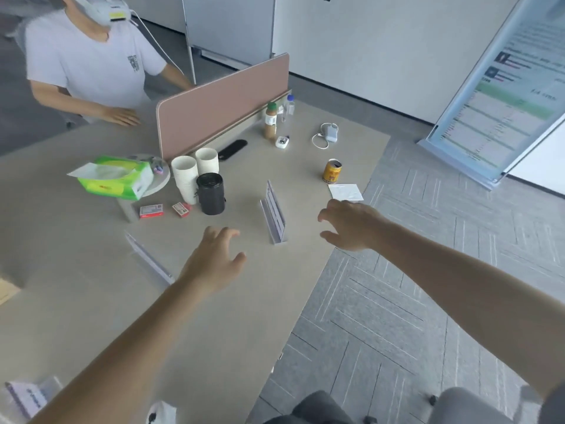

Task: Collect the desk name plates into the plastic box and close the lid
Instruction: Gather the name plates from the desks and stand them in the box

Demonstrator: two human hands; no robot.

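A clear acrylic name plate (274, 214) with a purple insert stands upright on the beige table (91, 301), between my two hands. My left hand (215, 258) hovers open just left of it, fingers spread. My right hand (348, 223) hovers open to its right, near the table's edge. A second name plate (148, 258) stands further left, partly hidden behind my left forearm. At the bottom left corner a clear plastic box (29, 396) shows a purple plate inside; most of it is cut off by the frame.
Behind the plate stand a black cylinder (211, 193), stacked paper cups (186, 182), a green tissue pack (114, 179), two small red boxes (151, 211) and a yellow can (331, 170). A pink divider (223, 105) crosses the table. Another person (88, 62) sits at the far left.
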